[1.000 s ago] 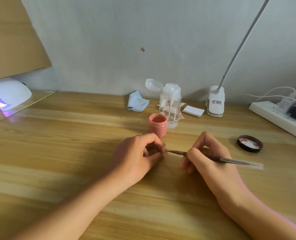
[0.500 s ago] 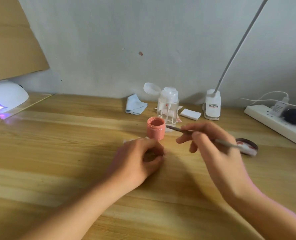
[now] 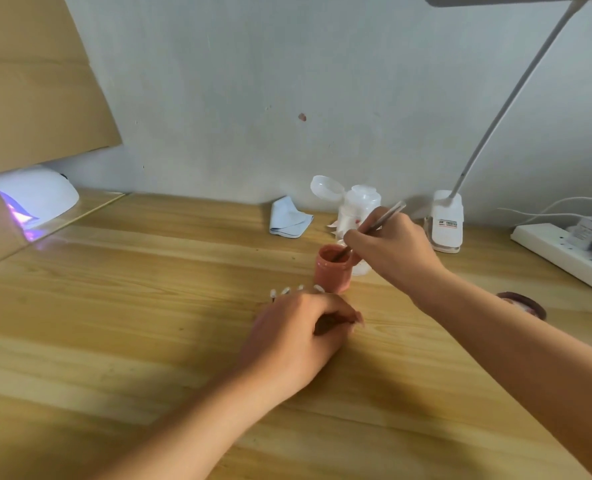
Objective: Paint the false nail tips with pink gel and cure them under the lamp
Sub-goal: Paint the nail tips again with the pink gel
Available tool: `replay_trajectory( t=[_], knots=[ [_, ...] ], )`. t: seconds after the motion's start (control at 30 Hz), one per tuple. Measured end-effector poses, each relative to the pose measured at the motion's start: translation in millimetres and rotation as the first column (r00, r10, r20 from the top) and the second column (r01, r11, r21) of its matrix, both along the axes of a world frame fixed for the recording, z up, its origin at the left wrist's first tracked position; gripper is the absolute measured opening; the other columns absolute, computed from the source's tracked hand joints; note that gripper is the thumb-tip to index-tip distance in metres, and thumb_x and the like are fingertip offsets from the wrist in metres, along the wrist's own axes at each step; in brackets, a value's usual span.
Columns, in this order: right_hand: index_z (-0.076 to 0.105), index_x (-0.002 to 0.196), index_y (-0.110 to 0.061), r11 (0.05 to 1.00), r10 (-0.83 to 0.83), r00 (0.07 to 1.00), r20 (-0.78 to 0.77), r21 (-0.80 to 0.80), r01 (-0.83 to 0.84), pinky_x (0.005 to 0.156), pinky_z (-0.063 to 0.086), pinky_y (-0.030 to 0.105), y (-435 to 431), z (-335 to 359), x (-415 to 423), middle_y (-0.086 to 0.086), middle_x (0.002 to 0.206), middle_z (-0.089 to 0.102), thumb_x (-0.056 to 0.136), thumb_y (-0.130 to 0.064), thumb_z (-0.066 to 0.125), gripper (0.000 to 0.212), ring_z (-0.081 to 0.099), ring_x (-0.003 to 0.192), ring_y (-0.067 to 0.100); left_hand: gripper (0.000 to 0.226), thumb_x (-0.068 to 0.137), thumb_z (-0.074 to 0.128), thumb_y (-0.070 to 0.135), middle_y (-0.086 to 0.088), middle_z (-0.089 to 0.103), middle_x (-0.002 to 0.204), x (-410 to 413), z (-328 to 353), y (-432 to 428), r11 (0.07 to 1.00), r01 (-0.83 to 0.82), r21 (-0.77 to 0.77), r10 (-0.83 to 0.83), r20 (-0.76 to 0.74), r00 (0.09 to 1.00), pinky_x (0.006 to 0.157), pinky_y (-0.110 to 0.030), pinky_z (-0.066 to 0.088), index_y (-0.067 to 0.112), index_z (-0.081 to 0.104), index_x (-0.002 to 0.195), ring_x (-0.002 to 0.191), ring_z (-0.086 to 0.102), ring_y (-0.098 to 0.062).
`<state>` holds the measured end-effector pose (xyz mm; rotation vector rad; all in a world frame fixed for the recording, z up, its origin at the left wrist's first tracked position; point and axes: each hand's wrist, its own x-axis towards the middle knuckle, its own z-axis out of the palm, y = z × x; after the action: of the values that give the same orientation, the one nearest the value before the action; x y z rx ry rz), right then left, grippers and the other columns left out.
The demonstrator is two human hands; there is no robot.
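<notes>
A small open pink gel jar (image 3: 332, 273) stands mid-table. My right hand (image 3: 393, 249) grips a thin metal brush (image 3: 377, 223), whose tip dips into the jar. My left hand (image 3: 299, 336) rests on the wood in front of the jar, fingers curled, pinching a nail tip (image 3: 359, 319) between thumb and forefinger. Several white false nail tips (image 3: 292, 290) lie in a row just beyond my left knuckles. The white curing lamp (image 3: 35, 199) glows purple at the far left.
A clear pump bottle (image 3: 356, 209) with its cap flipped open stands behind the jar, a folded blue cloth (image 3: 289, 218) to its left. A clip desk lamp (image 3: 446, 220), a power strip (image 3: 561, 252) and the jar's dark lid (image 3: 523, 303) are on the right. Cardboard (image 3: 35, 81) leans at left.
My right hand lifted the brush away from the nail tip in my left hand and moved it back to dip into the pink jar. My left hand stayed put.
</notes>
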<state>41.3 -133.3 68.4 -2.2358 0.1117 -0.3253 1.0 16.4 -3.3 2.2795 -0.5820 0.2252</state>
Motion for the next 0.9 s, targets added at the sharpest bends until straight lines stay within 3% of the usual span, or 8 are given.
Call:
replay_trajectory(
  t=[0.13, 0.27, 0.33, 0.43, 0.53, 0.9],
  knots=[
    [0.064, 0.080, -0.017, 0.995, 0.071, 0.997, -0.040, 0.066, -0.068, 0.073, 0.054, 0.041, -10.9, -0.9, -6.0, -0.005, 0.068, 0.073, 0.088, -0.021, 0.060, 0.010, 0.057, 0.070, 0.015, 0.023, 0.089, 0.067, 0.037, 0.042, 0.062, 0.097, -0.2, -1.1, 0.6, 1.000, -0.006, 0.007, 0.006, -0.003, 1.000, 0.082, -0.009, 0.037, 0.057, 0.063, 0.097, 0.095, 0.058, 0.011],
    [0.053, 0.098, -0.011, 0.880, 0.077, 0.983, 0.167, 0.452, -0.146, 0.081, 0.055, 0.041, -24.1, -6.1, -36.6, 0.005, 0.080, 0.075, 0.097, -0.015, 0.049, 0.006, 0.065, 0.071, 0.014, 0.022, 0.089, 0.067, 0.041, 0.029, 0.068, 0.102, 0.1, -1.3, -0.6, 0.999, -0.034, 0.028, 0.033, 0.023, 0.999, 0.090, -0.023, 0.040, 0.056, 0.063, 0.104, 0.099, 0.060, 0.003],
    [0.053, 0.102, -0.010, 0.815, 0.144, 0.970, 0.195, 0.533, -0.228, 0.082, 0.056, 0.036, -31.3, -16.8, -64.4, 0.009, 0.090, 0.076, 0.100, -0.011, 0.042, 0.011, 0.069, 0.079, 0.022, 0.023, 0.088, 0.068, 0.039, 0.023, 0.070, 0.100, 0.4, -1.7, -0.9, 0.999, -0.040, 0.017, 0.039, 0.023, 0.999, 0.091, -0.033, 0.045, 0.054, 0.064, 0.105, 0.096, 0.061, 0.000],
    [0.058, 0.094, -0.003, 0.817, 0.209, 0.960, 0.185, 0.507, -0.276, 0.073, 0.056, 0.025, -38.1, -40.6, -98.9, 0.012, 0.085, 0.074, 0.096, 0.000, 0.050, 0.009, 0.067, 0.076, 0.020, 0.016, 0.089, 0.068, 0.041, 0.018, 0.066, 0.091, 2.0, -3.0, -1.2, 1.000, -0.012, 0.018, 0.011, 0.023, 1.000, 0.077, -0.032, 0.047, 0.048, 0.071, 0.103, 0.079, 0.055, 0.001],
    [0.056, 0.084, -0.001, 0.822, 0.179, 0.967, 0.179, 0.514, -0.247, 0.061, 0.048, 0.016, -39.9, -50.4, -105.0, 0.012, 0.071, 0.070, 0.091, 0.000, 0.056, 0.007, 0.060, 0.064, 0.012, 0.017, 0.088, 0.067, 0.042, 0.018, 0.063, 0.087, 2.5, -2.5, -0.5, 1.000, 0.002, 0.028, -0.003, 0.033, 0.999, 0.064, -0.026, 0.038, 0.049, 0.071, 0.103, 0.070, 0.049, 0.006],
    [0.055, 0.084, -0.001, 0.866, 0.165, 0.977, 0.139, 0.453, -0.211, 0.062, 0.051, 0.016, -37.8, -56.9, -98.0, 0.006, 0.075, 0.076, 0.091, -0.007, 0.059, 0.011, 0.062, 0.060, 0.008, 0.014, 0.087, 0.070, 0.039, 0.015, 0.066, 0.088, 2.7, -3.2, -0.4, 0.999, -0.016, 0.036, 0.016, 0.022, 1.000, 0.064, -0.025, 0.040, 0.046, 0.074, 0.098, 0.067, 0.050, 0.001]
  ],
)
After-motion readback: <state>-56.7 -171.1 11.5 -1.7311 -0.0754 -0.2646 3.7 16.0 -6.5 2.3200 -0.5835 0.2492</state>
